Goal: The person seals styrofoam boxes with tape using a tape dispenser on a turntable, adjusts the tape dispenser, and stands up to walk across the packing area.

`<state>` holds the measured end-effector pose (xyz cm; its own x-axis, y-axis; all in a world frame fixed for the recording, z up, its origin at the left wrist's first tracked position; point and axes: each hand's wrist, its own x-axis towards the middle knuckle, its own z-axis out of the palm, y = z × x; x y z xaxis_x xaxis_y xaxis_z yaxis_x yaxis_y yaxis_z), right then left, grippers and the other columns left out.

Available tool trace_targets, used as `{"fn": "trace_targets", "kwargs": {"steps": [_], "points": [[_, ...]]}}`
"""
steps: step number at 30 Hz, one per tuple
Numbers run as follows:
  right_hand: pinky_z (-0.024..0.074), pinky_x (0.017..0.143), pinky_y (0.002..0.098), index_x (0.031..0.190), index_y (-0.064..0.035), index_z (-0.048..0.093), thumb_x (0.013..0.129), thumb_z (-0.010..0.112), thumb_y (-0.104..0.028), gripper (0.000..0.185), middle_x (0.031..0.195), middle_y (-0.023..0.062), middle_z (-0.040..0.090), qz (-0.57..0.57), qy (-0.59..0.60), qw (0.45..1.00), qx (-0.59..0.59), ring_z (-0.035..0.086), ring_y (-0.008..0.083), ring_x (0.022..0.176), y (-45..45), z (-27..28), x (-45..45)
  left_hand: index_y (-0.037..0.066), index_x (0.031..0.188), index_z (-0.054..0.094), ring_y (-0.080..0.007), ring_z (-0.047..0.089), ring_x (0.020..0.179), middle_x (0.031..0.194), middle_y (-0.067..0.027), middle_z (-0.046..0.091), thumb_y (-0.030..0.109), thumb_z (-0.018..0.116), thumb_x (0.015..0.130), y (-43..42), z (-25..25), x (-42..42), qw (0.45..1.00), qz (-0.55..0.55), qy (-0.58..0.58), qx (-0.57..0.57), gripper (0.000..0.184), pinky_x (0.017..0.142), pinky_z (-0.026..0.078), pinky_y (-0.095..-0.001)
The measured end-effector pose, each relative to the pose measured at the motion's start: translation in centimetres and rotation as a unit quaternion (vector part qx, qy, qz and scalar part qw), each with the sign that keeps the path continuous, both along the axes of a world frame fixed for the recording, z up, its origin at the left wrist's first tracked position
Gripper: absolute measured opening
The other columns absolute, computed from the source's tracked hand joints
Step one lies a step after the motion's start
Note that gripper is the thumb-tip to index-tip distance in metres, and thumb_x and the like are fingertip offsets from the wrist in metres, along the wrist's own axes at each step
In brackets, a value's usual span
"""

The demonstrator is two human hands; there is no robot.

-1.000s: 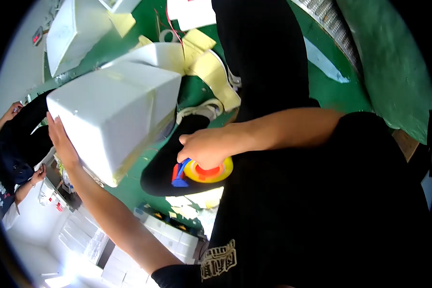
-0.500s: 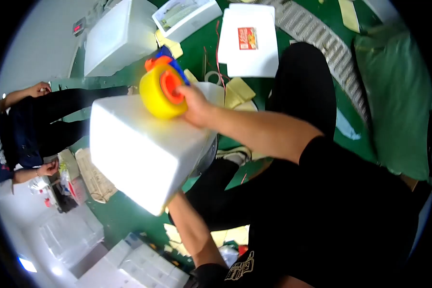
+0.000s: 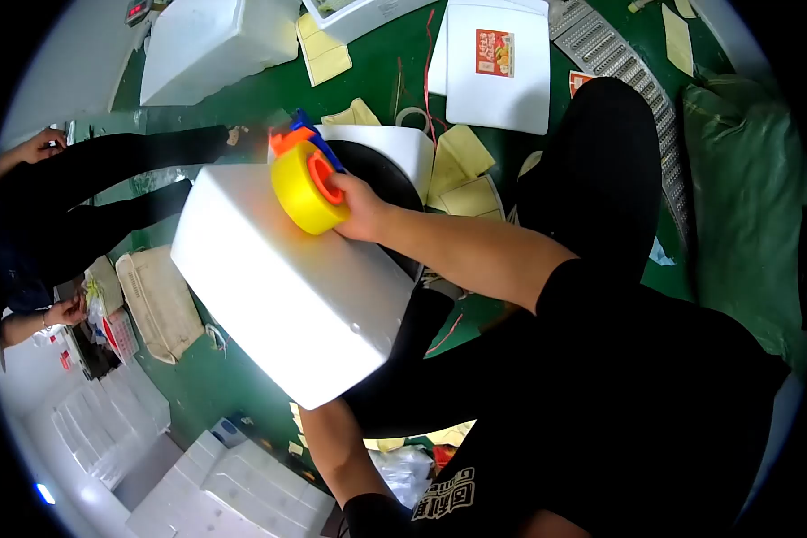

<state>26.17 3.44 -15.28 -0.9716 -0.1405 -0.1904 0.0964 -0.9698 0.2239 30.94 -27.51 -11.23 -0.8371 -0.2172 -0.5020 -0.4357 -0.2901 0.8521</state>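
Observation:
My right hand (image 3: 360, 208) is closed on a tape dispenser (image 3: 312, 184) with a yellow roll of tape, an orange hub and blue and orange parts. The dispenser is at the top side of a white foam box (image 3: 278, 278), which is tilted in front of me. My left hand is hidden behind the box's lower corner; only the left forearm (image 3: 336, 448) shows, so its fingers cannot be seen. Beyond the box, partly covered, are a black round object (image 3: 381, 170) and another white foam piece (image 3: 403, 148).
White foam lids (image 3: 498, 99), one with a red label, lie on the green floor (image 3: 242, 386) near yellow sheets (image 3: 462, 166). A green sack (image 3: 749, 206) stands beside my leg. Another person's legs (image 3: 117, 170) are across from me. White foam boxes (image 3: 233, 498) stand nearby.
The foam box has turned, showing more of its long side and uncovering the black round object. My right hand stays beside it with the tape dispenser. The whole view has shifted slightly.

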Motion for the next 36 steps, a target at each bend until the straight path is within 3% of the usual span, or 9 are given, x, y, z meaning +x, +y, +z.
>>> {"fn": "trace_targets", "kwargs": {"steps": [5,7,9,11,13,17,22,31,36], "points": [[0.0528,0.096,0.0400,0.125,-0.0018,0.056,0.083,0.060,-0.003,0.042,0.119,0.0115,0.065,-0.022,-0.070,0.976,0.205,0.065,0.0239,0.108,5.1,-2.0,1.7,0.003,0.148,0.042,-0.0341,0.039,0.140,0.154,-0.0160,0.040,0.053,0.028,0.106,-2.1,9.1,-3.3,0.946,-0.117,0.234,-0.194,0.067,0.112,0.035,-0.0482],[0.0557,0.087,0.0361,0.122,0.0002,0.057,0.082,0.063,-0.004,0.041,0.113,0.0112,0.067,0.016,-0.103,0.927,0.360,0.067,0.0217,0.100,8.6,-1.2,1.1,0.006,0.140,0.054,-0.0377,0.039,0.141,0.153,-0.0174,0.043,0.059,0.033,0.103,2.0,15.7,-5.4,0.631,-0.284,0.445,-0.568,0.068,0.113,0.032,-0.0521],[0.0557,0.080,0.0351,0.123,-0.0007,0.059,0.077,0.068,-0.008,0.047,0.106,0.0119,0.067,0.054,-0.088,0.865,0.490,0.067,0.0220,0.095,10.4,-0.9,-1.1,0.003,0.136,0.057,-0.0369,0.042,0.138,0.148,-0.0223,0.046,0.059,0.042,0.101,7.8,18.8,-8.3,0.429,-0.467,0.526,-0.567,0.068,0.116,0.026,-0.0544],[0.0549,0.079,0.0343,0.128,-0.0014,0.060,0.075,0.071,-0.014,0.055,0.107,0.0143,0.069,0.104,-0.032,0.746,0.657,0.068,0.0249,0.094,10.2,-1.3,-3.9,0.010,0.128,0.065,-0.0405,0.034,0.144,0.151,-0.0169,0.046,0.071,0.045,0.092,14.0,18.8,-10.0,0.343,-0.593,0.456,-0.568,0.074,0.119,0.014,-0.0559],[0.0546,0.081,0.0324,0.131,-0.0035,0.059,0.075,0.071,-0.014,0.058,0.109,0.0146,0.070,0.175,0.061,0.580,0.793,0.068,0.0251,0.094,10.2,1.0,-5.7,0.011,0.127,0.066,-0.0413,0.033,0.144,0.150,-0.0153,0.047,0.073,0.046,0.090,15.3,17.2,-10.4,0.330,-0.607,0.454,-0.563,0.075,0.119,0.012,-0.0577],[0.0532,0.085,0.0351,0.136,-0.0051,0.057,0.072,0.072,-0.016,0.066,0.116,0.0170,0.068,0.257,0.143,0.520,0.802,0.065,0.0264,0.103,11.2,3.2,-6.8,0.011,0.120,0.066,-0.0418,0.032,0.144,0.147,-0.0134,0.050,0.076,0.046,0.087,15.5,16.5,-10.2,0.352,-0.608,0.437,-0.562,0.076,0.118,0.011,-0.0613],[0.0513,0.089,0.0324,0.139,-0.0090,0.055,0.070,0.071,-0.013,0.070,0.118,0.0146,0.067,0.286,0.284,0.432,0.807,0.064,0.0249,0.104,13.0,2.7,-0.5,0.009,0.122,0.059,-0.0391,0.030,0.146,0.140,-0.0133,0.051,0.053,0.057,0.089,15.9,16.2,-9.0,0.411,-0.544,0.383,-0.624,0.055,0.119,0.012,-0.0592],[0.0559,0.083,0.0350,0.135,-0.0056,0.053,0.076,0.068,-0.010,0.061,0.112,0.0100,0.065,0.279,0.027,0.816,0.506,0.067,0.0218,0.099,15.9,3.0,1.7,0.010,0.126,0.061,-0.0404,0.030,0.146,0.150,-0.0142,0.046,0.066,0.047,0.091,15.7,16.4,-9.1,0.369,-0.573,0.426,-0.595,0.067,0.119,0.012,-0.0592],[0.0558,0.079,0.0360,0.134,-0.0052,0.055,0.075,0.069,-0.010,0.061,0.109,0.0104,0.066,0.194,0.010,0.779,0.597,0.068,0.0222,0.097,15.5,4.0,-4.4,0.010,0.125,0.062,-0.0427,0.031,0.145,0.150,-0.0155,0.046,0.071,0.042,0.092,15.8,16.5,-9.7,0.366,-0.576,0.428,-0.592,0.073,0.118,0.012,-0.0608]]}}
